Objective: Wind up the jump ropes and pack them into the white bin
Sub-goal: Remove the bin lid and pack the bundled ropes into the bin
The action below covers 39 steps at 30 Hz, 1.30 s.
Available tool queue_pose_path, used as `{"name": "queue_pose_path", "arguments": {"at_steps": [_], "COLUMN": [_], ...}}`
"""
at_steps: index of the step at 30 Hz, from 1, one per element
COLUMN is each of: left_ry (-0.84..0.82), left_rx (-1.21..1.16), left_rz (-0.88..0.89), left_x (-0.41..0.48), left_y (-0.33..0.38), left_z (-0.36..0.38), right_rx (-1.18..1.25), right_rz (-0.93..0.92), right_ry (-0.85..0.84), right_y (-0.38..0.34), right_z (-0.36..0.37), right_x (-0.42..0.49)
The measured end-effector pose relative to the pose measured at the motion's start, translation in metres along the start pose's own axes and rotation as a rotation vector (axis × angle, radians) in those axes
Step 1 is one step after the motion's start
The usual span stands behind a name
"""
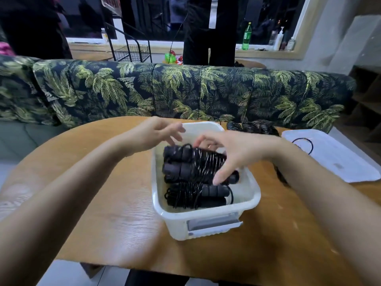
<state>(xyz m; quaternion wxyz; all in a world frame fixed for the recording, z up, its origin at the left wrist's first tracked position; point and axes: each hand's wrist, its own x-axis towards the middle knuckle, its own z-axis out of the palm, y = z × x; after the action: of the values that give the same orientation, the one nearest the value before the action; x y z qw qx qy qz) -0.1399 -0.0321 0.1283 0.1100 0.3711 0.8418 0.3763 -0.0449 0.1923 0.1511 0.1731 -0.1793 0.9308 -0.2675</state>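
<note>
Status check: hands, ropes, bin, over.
Left hand hovers, fingers loose, over far rim of white plastic bin. Right hand spread over wound black jump ropes inside. More black rope bundles on wooden table behind bin.

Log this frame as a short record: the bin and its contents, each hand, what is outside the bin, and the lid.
bin: white bin on the wooden table, lid off
contents: several wound black jump ropes, stacked
left hand: fingers spread over the bin's far left rim, holding nothing
right hand: arched over the top bundle, thumb on the near side, fingers on the far side; grip or press unclear
outside bin: more black ropes on the table behind it
lid: white lid to the right, black loop on it
</note>
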Motion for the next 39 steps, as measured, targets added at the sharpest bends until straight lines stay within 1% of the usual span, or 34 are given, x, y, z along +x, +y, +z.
{"name": "queue_pose_path", "arguments": {"at_steps": [1, 2, 3, 4, 5, 7, 9, 12, 13, 15, 17, 18, 19, 20, 21, 22, 23, 24, 25, 26, 27, 29, 31, 33, 36, 39], "left_ry": [-0.109, -0.235, -0.352, -0.435, -0.473, -0.473, -0.511, -0.61, -0.608, -0.544, -0.515, -0.513, -0.495, -0.424, -0.281, -0.091, 0.095, 0.216, 0.265, 0.254, 0.216, 0.131, 0.095, 0.116, 0.15, 0.165], "left_rx": [0.11, 0.226, 0.331, 0.425, 0.523, 0.737, 0.82, 0.995, 1.061, 1.15, 1.136, 1.052, 0.917, 0.767, 0.652, 0.619, 0.664, 0.742, 0.802, 0.821, 0.805, 0.737, 0.689, 0.673, 0.685, 0.662], "left_rz": [0.027, 0.058, 0.056, 0.005, -0.053, -0.071, -0.056, -0.064, -0.078, -0.074, -0.068, -0.075, -0.087, -0.094, -0.096, -0.093, -0.095, -0.128, -0.194, -0.268, -0.32, -0.346, -0.322, -0.309, -0.287, -0.268], "left_x": [-0.005, -0.009, -0.011, -0.012, -0.013, -0.014, -0.015, -0.017, -0.018, -0.021, -0.022, -0.019, -0.017, -0.012, -0.006, 0.002, 0.012, 0.021, 0.028, 0.037, 0.044, 0.059, 0.067, 0.073, 0.079, 0.082], "left_y": [0.003, 0.005, 0.007, 0.01, 0.012, 0.018, 0.021, 0.022, 0.02, 0.019, 0.02, 0.02, 0.021, 0.02, 0.018, 0.013, 0.006, -0.002, -0.008, -0.014, -0.02, -0.034, -0.044, -0.051, -0.062, -0.071], "left_z": [0.005, 0.012, 0.022, 0.033, 0.043, 0.059, 0.069, 0.079, 0.083, 0.089, 0.087, 0.082, 0.075, 0.067, 0.057, 0.047, 0.038, 0.031, 0.027, 0.024, 0.024, 0.025, 0.025, 0.021, 0.012, 0.008], "right_rx": [-0.09, -0.164, -0.223, -0.267, -0.28, -0.212, -0.174, -0.325, -0.396, -0.521, -0.557, -0.53, -0.461, -0.356, -0.255, -0.202, -0.202, -0.239, -0.265, -0.221, -0.118, 0.157, 0.299, 0.351, 0.35, 0.379], "right_rz": [-0.004, -0.017, -0.039, -0.06, -0.059, -0.009, 0.01, -0.013, -0.006, 0.02, 0.031, 0.022, 0.011, -0.003, -0.031, -0.051, -0.04, 0.036, 0.159, 0.271, 0.309, 0.201, 0.131, 0.138, 0.171, 0.152], "right_ry": [-0.117, -0.194, -0.227, -0.239, -0.245, -0.259, -0.24, -0.206, -0.189, -0.157, -0.146, -0.143, -0.121, -0.056, 0.08, 0.255, 0.433, 0.575, 0.646, 0.647, 0.62, 0.565, 0.545, 0.564, 0.557, 0.542], "right_y": [0.001, 0.005, 0.008, 0.011, 0.013, 0.015, 0.016, 0.016, 0.016, 0.014, 0.014, 0.015, 0.017, 0.017, 0.019, 0.024, 0.03, 0.038, 0.043, 0.048, 0.051, 0.054, 0.056, 0.061, 0.063, 0.066], "right_z": [0.016, 0.031, 0.045, 0.054, 0.058, 0.052, 0.043, 0.052, 0.06, 0.072, 0.074, 0.071, 0.066, 0.059, 0.052, 0.044, 0.036, 0.031, 0.027, 0.026, 0.026, 0.029, 0.031, 0.028, 0.026, 0.022], "right_x": [0.009, 0.018, 0.025, 0.03, 0.031, 0.026, 0.021, 0.021, 0.024, 0.029, 0.03, 0.029, 0.026, 0.023, 0.022, 0.022, 0.024, 0.028, 0.03, 0.033, 0.036, 0.042, 0.05, 0.062, 0.078, 0.08]}}
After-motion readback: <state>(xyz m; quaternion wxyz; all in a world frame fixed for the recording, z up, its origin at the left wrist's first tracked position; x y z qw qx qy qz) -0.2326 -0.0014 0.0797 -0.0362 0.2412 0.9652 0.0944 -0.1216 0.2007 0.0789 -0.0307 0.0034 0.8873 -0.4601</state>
